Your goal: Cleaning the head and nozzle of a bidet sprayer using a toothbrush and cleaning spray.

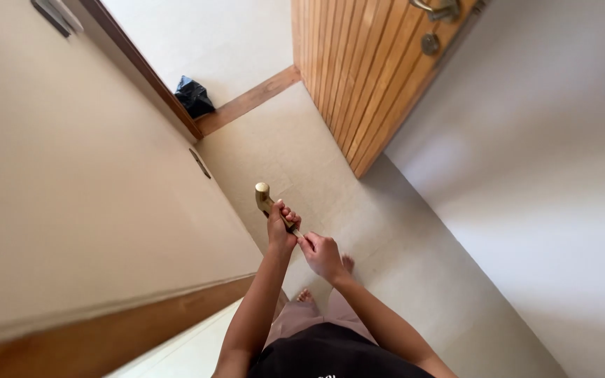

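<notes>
My left hand [281, 225] is wrapped around a short wooden handle with a rounded, pale brass-coloured end [262, 194], held out in front of me at waist height. My right hand [322, 255] grips the near end of the same handle, just behind the left hand, fingers closed. The rest of the handle is hidden by my hands. Below them I see my bare feet [346, 264] on a light tiled floor [295, 150].
A cream wall [71, 182] with a wooden skirting stands close on my left. A slatted wooden door [365, 70] with a metal lever handle [435, 10] stands open ahead. A black bag [194, 96] lies past the wooden threshold. A pale wall is on my right.
</notes>
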